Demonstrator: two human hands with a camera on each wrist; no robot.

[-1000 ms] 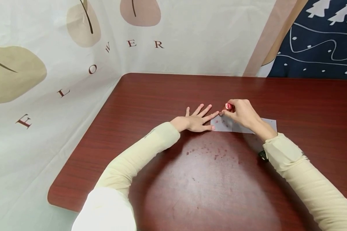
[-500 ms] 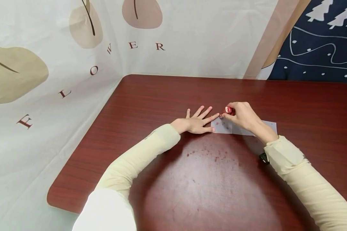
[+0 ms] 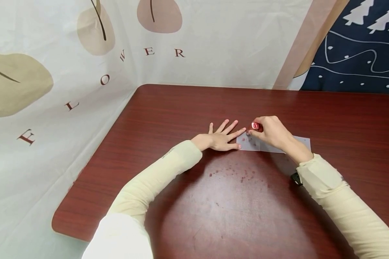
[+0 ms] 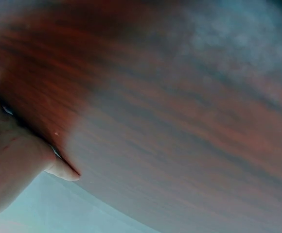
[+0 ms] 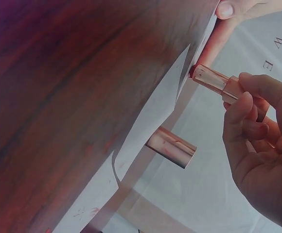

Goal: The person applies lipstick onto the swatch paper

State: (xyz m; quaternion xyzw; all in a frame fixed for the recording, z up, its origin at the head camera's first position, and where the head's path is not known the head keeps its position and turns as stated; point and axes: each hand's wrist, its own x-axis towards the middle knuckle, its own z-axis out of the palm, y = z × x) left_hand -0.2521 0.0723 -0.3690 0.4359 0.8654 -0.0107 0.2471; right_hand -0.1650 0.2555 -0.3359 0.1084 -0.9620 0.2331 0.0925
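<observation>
My right hand (image 3: 272,133) pinches a lipstick (image 5: 213,80) between thumb and fingers. In the right wrist view its metallic pinkish-gold tube points at the paper strip (image 5: 153,109), red tip right at the surface. From the head view only its red-and-white base end shows. My left hand (image 3: 222,140) lies flat with fingers spread, its index finger and thumb at the left end of the white paper (image 3: 250,145). Small red marks dot that end. A metallic lipstick cap (image 5: 172,147) stands by the strip in the right wrist view; my right hand hides it in the head view.
The dark red wooden table (image 3: 181,104) has scattered reddish specks (image 3: 243,176) in front of the paper. A pale printed cloth (image 3: 227,43) hangs behind and to the left, a navy patterned one (image 3: 360,54) at the back right.
The lipstick in my right hand has shifted slightly toward me along the paper's left part. My left hand keeps its place, and the head view has tilted a little.
</observation>
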